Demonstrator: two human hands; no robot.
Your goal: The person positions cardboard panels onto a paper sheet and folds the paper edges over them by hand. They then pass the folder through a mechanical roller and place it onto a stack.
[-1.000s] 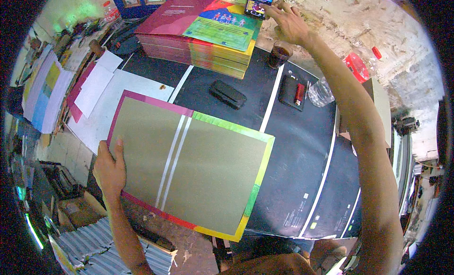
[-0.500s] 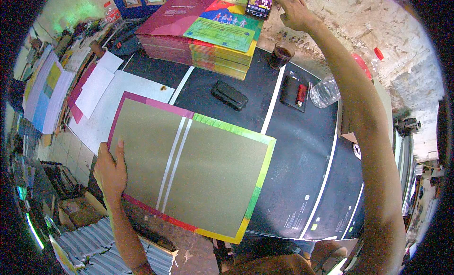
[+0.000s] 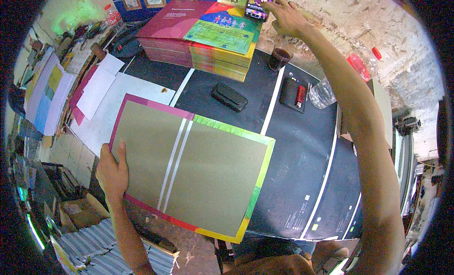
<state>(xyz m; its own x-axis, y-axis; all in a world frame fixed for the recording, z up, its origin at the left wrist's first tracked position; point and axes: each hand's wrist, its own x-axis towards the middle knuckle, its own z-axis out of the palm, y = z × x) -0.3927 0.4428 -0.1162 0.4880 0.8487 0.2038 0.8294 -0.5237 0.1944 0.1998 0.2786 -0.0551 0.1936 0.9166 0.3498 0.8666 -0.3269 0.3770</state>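
My left hand (image 3: 112,170) grips the near left edge of a large open book cover (image 3: 198,171), olive boards with two pale spine strips and a pink, green and yellow border, lying on the black table (image 3: 302,180). My right hand (image 3: 283,17) reaches far across to a phone (image 3: 257,0) with a lit screen propped at the back, its fingers on the phone's right edge. Just left of the phone lies a tall stack of colourful covers (image 3: 203,38).
A black case (image 3: 229,96), a dark glass of drink (image 3: 280,56), a red lighter on a black pad (image 3: 299,95) and a clear plastic bottle (image 3: 324,93) sit on the table. White and pink sheets (image 3: 94,95) lie at the left. Stacked paper (image 3: 94,251) is below.
My right hand has stretched further up and away, from above the glass to the phone at the back. The left hand and the cover have stayed put.
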